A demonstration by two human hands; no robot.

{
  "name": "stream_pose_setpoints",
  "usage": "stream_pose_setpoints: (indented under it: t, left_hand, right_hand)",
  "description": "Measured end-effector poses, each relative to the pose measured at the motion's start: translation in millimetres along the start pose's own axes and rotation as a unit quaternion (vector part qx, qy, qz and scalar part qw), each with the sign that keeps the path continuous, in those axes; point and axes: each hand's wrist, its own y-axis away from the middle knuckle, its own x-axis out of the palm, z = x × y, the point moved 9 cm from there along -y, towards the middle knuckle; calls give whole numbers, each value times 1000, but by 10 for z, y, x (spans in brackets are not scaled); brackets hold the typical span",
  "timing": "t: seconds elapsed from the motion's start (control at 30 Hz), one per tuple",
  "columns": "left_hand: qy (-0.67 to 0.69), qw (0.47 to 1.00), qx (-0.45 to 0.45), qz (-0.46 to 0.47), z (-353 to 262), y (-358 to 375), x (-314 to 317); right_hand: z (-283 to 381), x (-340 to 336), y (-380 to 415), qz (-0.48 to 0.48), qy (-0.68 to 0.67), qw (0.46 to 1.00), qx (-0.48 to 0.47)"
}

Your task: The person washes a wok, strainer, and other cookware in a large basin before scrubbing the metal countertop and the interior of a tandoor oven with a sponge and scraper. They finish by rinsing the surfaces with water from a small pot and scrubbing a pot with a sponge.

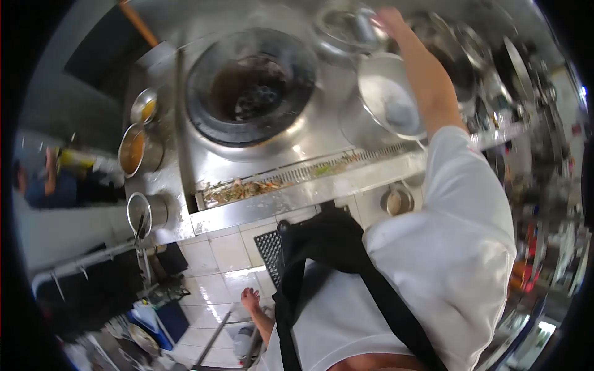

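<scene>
My right hand (388, 22) is stretched to the back of the steel cooktop, at the edge of a shiny metal pot (337, 44). Blur hides its fingers, so a grip cannot be made out. Just below that forearm stands a wide, pale metal pan (378, 83) with some liquid inside. My left hand (250, 300) hangs low beside my body, above the tiled floor, fingers loosely curled and apart with nothing in them. To the left of the pans, a large dark wok (204, 93) holds dark, bubbling liquid.
Metal bowls with orange (131, 151) and yellow (148, 111) contents line the left counter, near a pot with a utensil (156, 210). Food scraps (241, 193) lie in the front gutter. Stacked pans (470, 46) stand at right. Another person (52, 182) is at far left.
</scene>
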Motion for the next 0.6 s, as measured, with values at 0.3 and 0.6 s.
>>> stream_pose_setpoints:
  t: [0.3, 0.6]
  left_hand:
    - [-44, 992, 114, -9, -854, 248, 609]
    - [-102, 953, 286, -3, -1603, 780, 1271]
  right_hand:
    - [652, 123, 2038, 605, -159, 779, 37]
    - [1101, 1555, 2782, 640, -118, 752, -110]
